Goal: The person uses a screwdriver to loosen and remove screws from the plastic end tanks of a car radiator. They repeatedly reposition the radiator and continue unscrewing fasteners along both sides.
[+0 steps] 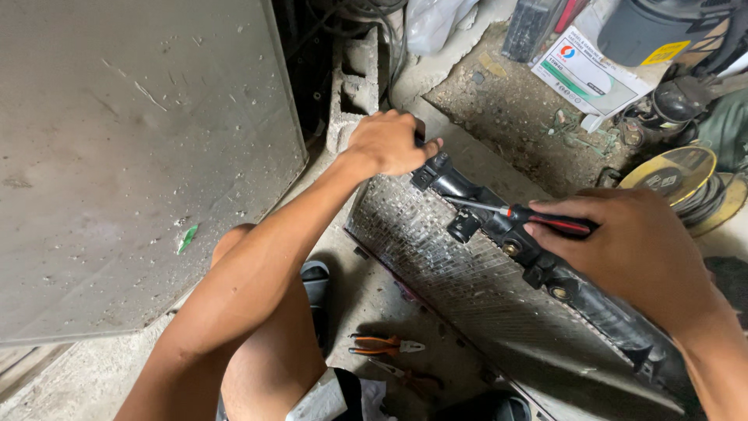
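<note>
A finned metal radiator [467, 288] with a black plastic tank [545, 269] along its upper edge leans in front of me. My left hand [386, 142] grips the far end of the tank, steadying it. My right hand [635, 245] is closed around the red-and-black handle of a screwdriver [514, 213]; its thin shaft points left and its tip rests near a black fitting on the tank.
A big grey dusty panel [132, 156] fills the left. A concrete block [354, 86] stands behind the radiator. Orange-handled pliers [382, 344] lie on the concrete floor below. At the right are yellow discs [678, 173], a white carton [588, 70] and a dark bucket [647, 27].
</note>
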